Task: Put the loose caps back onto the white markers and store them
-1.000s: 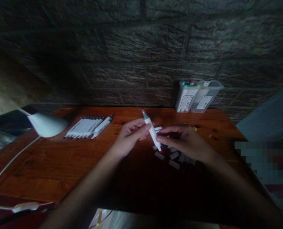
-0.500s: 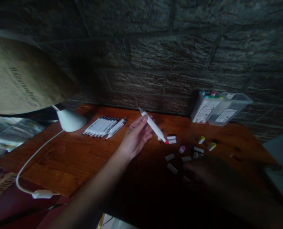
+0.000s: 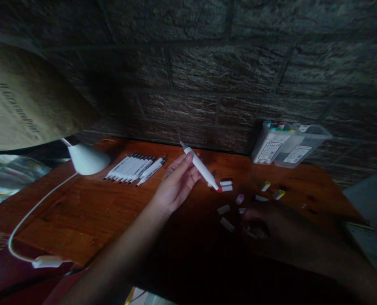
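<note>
My left hand (image 3: 177,182) is closed around a white marker (image 3: 202,168), held slantwise above the table. Both of the marker's ends are uncapped, a narrow tip pointing up and a red one pointing down. In deep shadow to the right, my right hand (image 3: 264,220) is low over the loose marker caps, its fingers curled. What its fingertips hold, if anything, is too dark to make out. Near it lie a pink-ended cap (image 3: 240,199), a white cap (image 3: 224,209) and another white cap (image 3: 228,224). Two white caps (image 3: 226,186) rest side by side just beyond the red tip.
A row of white markers (image 3: 129,168) lies on the wooden table (image 3: 77,212) at left, beside a lamp (image 3: 88,160) with a trailing cord. Clear plastic cases (image 3: 291,146), one holding markers, stand against the brick wall. Yellow-ended caps (image 3: 266,186) lie at right.
The view has shifted slightly, so most things sit a little further left. My left hand still holds the marker. Among the caps, my right hand has moved slightly, now covering some of them.
</note>
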Action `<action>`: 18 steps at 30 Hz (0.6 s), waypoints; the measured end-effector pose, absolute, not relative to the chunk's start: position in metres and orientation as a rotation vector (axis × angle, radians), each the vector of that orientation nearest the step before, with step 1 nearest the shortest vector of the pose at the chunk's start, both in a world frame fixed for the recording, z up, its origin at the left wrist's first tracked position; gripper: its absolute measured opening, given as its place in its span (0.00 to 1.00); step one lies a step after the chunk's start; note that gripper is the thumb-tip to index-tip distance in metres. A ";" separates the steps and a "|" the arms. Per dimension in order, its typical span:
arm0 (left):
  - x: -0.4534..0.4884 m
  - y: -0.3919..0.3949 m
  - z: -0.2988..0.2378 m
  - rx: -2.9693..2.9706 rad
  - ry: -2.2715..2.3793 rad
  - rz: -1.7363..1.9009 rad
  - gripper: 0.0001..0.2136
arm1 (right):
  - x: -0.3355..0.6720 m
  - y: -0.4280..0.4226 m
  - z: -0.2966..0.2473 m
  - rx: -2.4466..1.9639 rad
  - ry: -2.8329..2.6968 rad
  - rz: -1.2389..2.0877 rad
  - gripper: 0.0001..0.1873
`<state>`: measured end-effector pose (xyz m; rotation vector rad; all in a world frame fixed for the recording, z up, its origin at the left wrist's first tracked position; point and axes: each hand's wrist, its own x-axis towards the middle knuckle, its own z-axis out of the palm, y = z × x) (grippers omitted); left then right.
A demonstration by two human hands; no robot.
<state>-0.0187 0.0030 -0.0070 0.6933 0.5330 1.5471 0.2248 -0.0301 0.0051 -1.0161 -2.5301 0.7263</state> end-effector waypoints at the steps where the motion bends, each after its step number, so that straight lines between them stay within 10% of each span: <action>1: -0.019 0.003 -0.007 0.692 0.540 1.543 0.05 | 0.225 -0.029 0.005 -1.007 -2.493 0.795 0.05; 18: -0.007 -0.001 -0.006 0.590 0.522 1.454 0.05 | 0.213 -0.018 0.001 -0.808 -1.872 0.853 0.09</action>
